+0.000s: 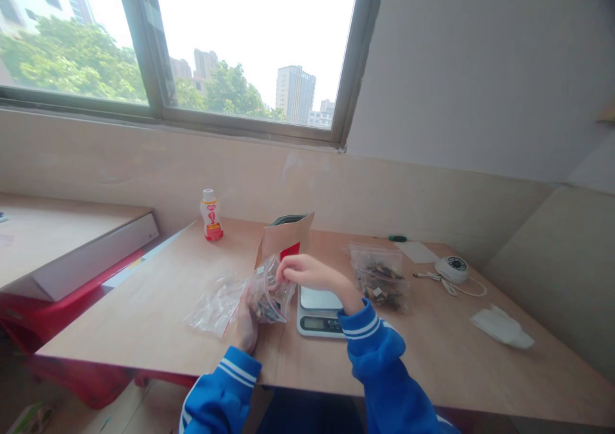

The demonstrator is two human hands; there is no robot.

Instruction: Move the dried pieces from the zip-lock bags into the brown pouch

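Note:
My left hand [246, 324] grips a clear zip bag [275, 310] from its left side; small dark and light pieces show inside. At the bag's top is my right hand [305, 271], its fingers bent down at the opening; whether they hold a piece is hidden. Behind the bag a brown paper pouch [287, 234] with a red patch stands upright with its top open. Under my right wrist lies a white kitchen scale [312, 326] with a small display and a metal plate. Flat clear plastic bags [211, 306] lie left of my left hand.
To the right lies a filled zip bag [382, 280] of dark pieces. Beyond it are a white dome camera [451, 269] with a cable, a white cloth-like bundle [502, 327], a paper sheet [417, 252] and a green-handled tool [398, 238]. A white-and-red bottle [211, 216] stands at the back left.

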